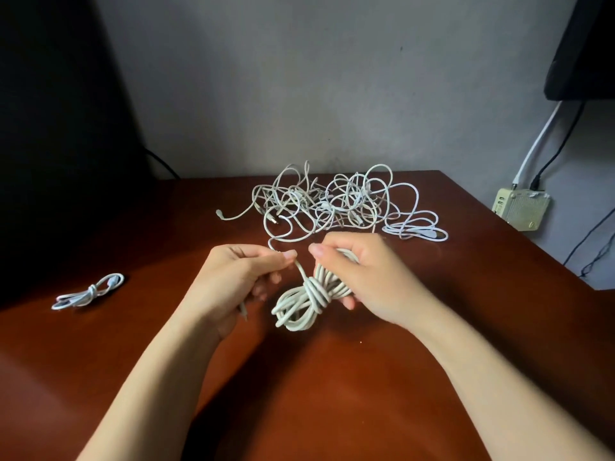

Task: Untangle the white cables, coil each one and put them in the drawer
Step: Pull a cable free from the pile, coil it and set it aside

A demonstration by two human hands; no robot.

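My right hand (362, 277) grips a thick coil of white cable (303, 302), its loops bound round the middle by several turns. My left hand (238, 272) pinches the free strand of that cable just left of the coil; the strand runs up into a tangle of white cables (332, 202) on the brown table (332, 394) behind my hands. A small tied white cable bundle (88, 292) lies at the table's left. A flat loose white cable loop (416, 231) lies right of the tangle. No drawer is visible.
A dark screen or panel (50, 144) stands along the left. A beige wall adapter (520, 209) with white and black cords hangs off the table's right edge. A dark object (585, 51) fills the upper right corner. A grey wall is behind.
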